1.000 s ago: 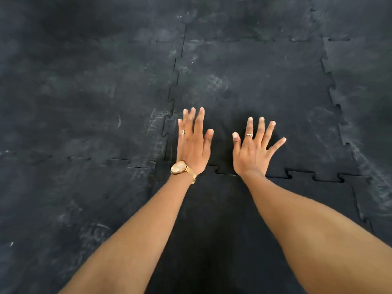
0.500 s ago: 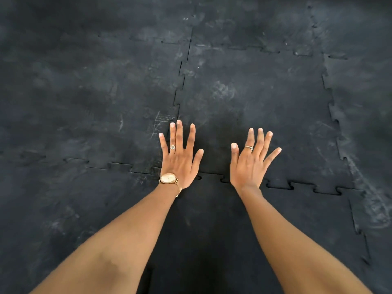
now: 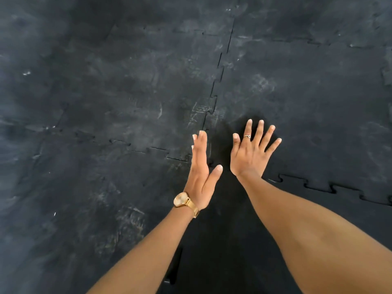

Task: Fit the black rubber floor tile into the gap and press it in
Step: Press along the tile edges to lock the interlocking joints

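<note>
The black rubber floor tile [image 3: 307, 107] lies flat among matching tiles, its jigsaw edges meeting the neighbours at a left seam [image 3: 218, 81] and a near seam [image 3: 318, 186]. My right hand [image 3: 250, 153] rests palm down on the tile's near left corner with its fingers spread. My left hand [image 3: 199, 172] is turned on its edge beside the corner where the seams meet, fingers straight and together, thumb out. It holds nothing. A gold watch [image 3: 181, 199] sits on my left wrist. My hands and forearms hide the corner joint itself.
Dusty black rubber tiles [image 3: 127, 92] with interlocking edges cover the whole floor in view. A darker tile [image 3: 222, 251] lies under my forearms, with a narrow dark slit [image 3: 176, 266] along its left edge.
My left hand has turned from flat on the floor onto its edge and drawn back toward me. My right hand stays flat on the tile. The view has shifted to the left.
</note>
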Tool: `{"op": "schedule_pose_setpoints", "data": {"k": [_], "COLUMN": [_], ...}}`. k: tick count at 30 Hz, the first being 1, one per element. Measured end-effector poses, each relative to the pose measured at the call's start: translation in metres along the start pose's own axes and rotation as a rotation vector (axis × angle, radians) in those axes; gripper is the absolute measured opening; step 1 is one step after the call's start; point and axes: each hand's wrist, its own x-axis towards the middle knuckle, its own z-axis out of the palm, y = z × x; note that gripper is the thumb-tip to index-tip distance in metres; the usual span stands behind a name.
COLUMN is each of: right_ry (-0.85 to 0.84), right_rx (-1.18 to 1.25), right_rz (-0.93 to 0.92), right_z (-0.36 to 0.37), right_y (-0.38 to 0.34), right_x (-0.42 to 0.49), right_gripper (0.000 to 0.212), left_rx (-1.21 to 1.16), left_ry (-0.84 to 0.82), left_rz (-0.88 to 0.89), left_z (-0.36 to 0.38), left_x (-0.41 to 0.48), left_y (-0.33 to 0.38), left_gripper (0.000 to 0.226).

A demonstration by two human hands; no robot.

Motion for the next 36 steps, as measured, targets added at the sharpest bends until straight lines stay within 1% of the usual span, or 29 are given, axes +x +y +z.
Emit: {"op": "schedule_pose_setpoints", "data": {"k": [1,3,4,6,8,9,10,11,14,16,18,22,25,27,29,31,32,34,35,36], "right_ry": [-0.002,0.014,0.033,0.085,0.172,0.193,0.192,0.171,0.045,-0.010,-0.033,-0.034,-0.013,0.006,0.023,0.032,0.037,0.041,0.037,0.036], "right_rx": [0.000,0.017,0.039,0.160,0.366,0.468,0.505,0.459,0.106,0.001,-0.054,-0.075,-0.052,-0.035,-0.008,0.001,0.006,0.014,0.013,0.006], "right_rz": [0.001,-0.003,-0.007,-0.006,-0.014,0.004,0.037,0.081,0.156,0.165,0.181,0.177,0.170,0.148,0.147,0.147,0.143,0.141,0.140,0.142], "right_z": [0.000,0.003,0.003,-0.001,-0.008,-0.011,-0.012,-0.011,0.003,0.009,0.010,0.008,0.010,0.012,0.011,0.011,0.010,0.010,0.010,0.010], "right_y": [0.001,0.002,0.001,0.001,0.005,0.011,0.019,0.026,0.034,0.034,0.034,0.032,0.032,0.033,0.034,0.034,0.034,0.035,0.035,0.035], "right_x": [0.000,0.000,0.001,0.000,-0.006,-0.014,-0.030,-0.053,-0.135,-0.154,-0.151,-0.149,-0.151,-0.150,-0.149,-0.150,-0.150,-0.150,-0.150,-0.150], "right_gripper": [0.068,0.064,0.062,0.055,0.049,0.048,0.048,0.050,0.063,0.066,0.067,0.067,0.065,0.064,0.064,0.064,0.063,0.063,0.063,0.063], "left_rx": [0.058,0.275,0.338,0.315,0.258,0.252,0.261,0.289,0.372,0.385,0.391,0.358,0.145,0.080,0.136,0.246,0.272,0.263,0.285,0.336], "left_ry": [-0.056,-0.174,-0.198,-0.194,-0.169,-0.168,-0.176,-0.188,-0.237,-0.233,-0.211,-0.174,-0.164,-0.156,-0.219,-0.263,-0.235,-0.143,-0.129,-0.149], "left_rz": [0.039,0.134,0.149,0.109,0.053,0.031,0.022,0.029,0.102,0.119,0.133,0.120,0.056,0.064,0.117,0.177,0.181,0.124,0.122,0.160], "left_z": [0.001,0.002,0.004,0.003,0.000,0.000,-0.001,-0.001,0.001,0.004,0.005,0.004,-0.001,-0.009,-0.013,-0.012,-0.012,-0.012,-0.012,-0.011], "left_x": [-0.012,-0.019,-0.015,-0.013,-0.012,-0.012,-0.012,-0.012,-0.014,-0.014,-0.015,-0.016,-0.024,-0.048,-0.080,-0.103,-0.105,-0.100,-0.097,-0.097], "left_y": [-0.004,-0.016,-0.020,-0.015,-0.010,-0.011,-0.012,-0.012,-0.012,-0.011,-0.011,-0.012,-0.007,-0.008,-0.007,-0.009,-0.010,-0.013,-0.015,-0.017], "left_gripper": [0.075,0.076,0.077,0.080,0.085,0.087,0.088,0.088,0.080,0.076,0.074,0.070,0.068,0.067,0.067,0.066,0.065,0.064,0.064,0.064]}}
